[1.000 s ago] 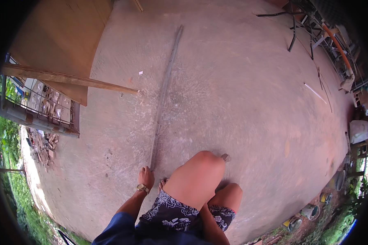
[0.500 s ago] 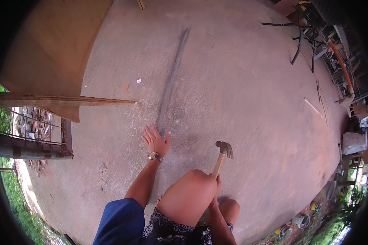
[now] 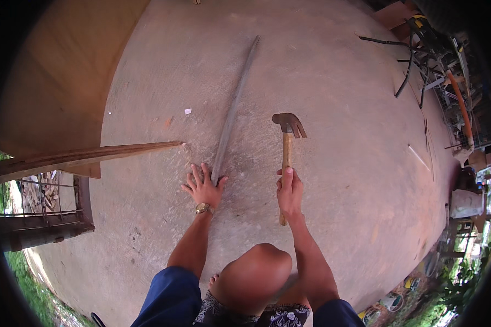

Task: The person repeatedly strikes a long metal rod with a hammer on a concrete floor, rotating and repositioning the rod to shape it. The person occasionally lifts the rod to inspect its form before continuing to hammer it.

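Observation:
A long, thin grey bar [image 3: 232, 110] lies on the concrete floor, pointing away from me. My left hand [image 3: 204, 187], a watch on its wrist, is at the bar's near end with its fingers spread. The bar's tip lies between thumb and forefinger, and the hand does not wrap around it. To the right, my right hand [image 3: 290, 193] is closed around the wooden handle of a claw hammer [image 3: 287, 143]. The hammer's metal head is raised above the floor, its claw turned right, and the butt of the handle shows below my hand.
A wooden post [image 3: 131, 148] juts in from the left, near a large brown panel [image 3: 60, 65]. Below it is a rusty metal frame with bars [image 3: 43, 231]. Dark bent metal pieces [image 3: 403, 65] and other clutter line the right side. My bent knee [image 3: 259, 267] is close below my hands.
My right hand has come up from beside my knee, carrying the hammer forward and up. My left hand stays at the bar's near end. The view has shifted slightly.

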{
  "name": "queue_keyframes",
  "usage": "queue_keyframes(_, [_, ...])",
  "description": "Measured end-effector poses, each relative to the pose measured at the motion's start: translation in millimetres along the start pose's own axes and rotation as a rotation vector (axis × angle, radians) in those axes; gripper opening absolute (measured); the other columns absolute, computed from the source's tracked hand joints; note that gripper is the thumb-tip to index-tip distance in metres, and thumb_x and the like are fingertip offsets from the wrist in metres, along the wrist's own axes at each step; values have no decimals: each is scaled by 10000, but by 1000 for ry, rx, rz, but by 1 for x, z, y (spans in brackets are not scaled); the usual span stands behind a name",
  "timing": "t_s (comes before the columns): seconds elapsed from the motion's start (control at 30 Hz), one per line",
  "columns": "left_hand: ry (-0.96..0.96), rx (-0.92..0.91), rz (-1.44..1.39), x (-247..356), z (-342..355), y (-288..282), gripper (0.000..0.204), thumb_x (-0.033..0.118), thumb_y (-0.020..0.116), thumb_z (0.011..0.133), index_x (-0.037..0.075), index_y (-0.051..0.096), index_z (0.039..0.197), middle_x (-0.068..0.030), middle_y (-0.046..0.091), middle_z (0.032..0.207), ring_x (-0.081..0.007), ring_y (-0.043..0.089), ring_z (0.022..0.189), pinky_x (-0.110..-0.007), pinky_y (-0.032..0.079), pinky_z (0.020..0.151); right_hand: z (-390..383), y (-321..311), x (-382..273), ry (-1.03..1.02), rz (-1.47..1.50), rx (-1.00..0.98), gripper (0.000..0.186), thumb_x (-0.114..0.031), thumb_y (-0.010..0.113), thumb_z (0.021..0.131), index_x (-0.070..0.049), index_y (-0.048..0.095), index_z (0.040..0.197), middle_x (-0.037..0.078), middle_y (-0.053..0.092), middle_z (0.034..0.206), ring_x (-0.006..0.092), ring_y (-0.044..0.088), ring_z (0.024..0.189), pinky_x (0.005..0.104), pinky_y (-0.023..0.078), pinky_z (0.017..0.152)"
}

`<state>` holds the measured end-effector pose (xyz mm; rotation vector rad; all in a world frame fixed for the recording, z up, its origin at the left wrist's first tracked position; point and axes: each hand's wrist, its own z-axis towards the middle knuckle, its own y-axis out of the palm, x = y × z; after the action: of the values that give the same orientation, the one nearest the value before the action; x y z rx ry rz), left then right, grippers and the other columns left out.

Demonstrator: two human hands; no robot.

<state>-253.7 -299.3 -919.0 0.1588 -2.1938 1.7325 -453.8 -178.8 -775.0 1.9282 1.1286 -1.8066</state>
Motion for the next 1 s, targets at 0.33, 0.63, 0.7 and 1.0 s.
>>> queue_keyframes(0.33, [5,28,12,-5,7,-7,1104,818,593,850,185,246,1684,-159,149,1745,-463,204,1547,-798,10,1183,38,20,-31,-27,21,5,530,-531,400,1125,-52,584,996,-29,482,717,58,443,584,251,388,511])
queue_keyframes(0.63, [-7,34,17,-5,8,5,1066,811,546,883,170,251,1682,-147,143,1754,-467,196,1545,-869,9,1114,98,21,-198,-437,225,24,594,-607,354,1108,-57,554,1004,-20,473,684,61,428,562,247,374,490])
queue_keyframes(0.7, [-15,23,15,-4,8,3,1060,813,538,885,170,257,1680,-145,148,1754,-472,204,1540,-876,8,1108,110,19,-245,-613,286,56,689,-731,344,1048,-71,539,1037,-1,468,698,91,430,563,272,379,502])
queue_keyframes(1.0, [-24,0,68,-8,10,5,1083,808,537,893,141,224,1686,-166,168,1745,-474,212,1527,-875,43,1105,201,88,-224,-925,336,47,770,-883,340,939,-131,504,939,58,521,738,159,507,623,342,453,585])
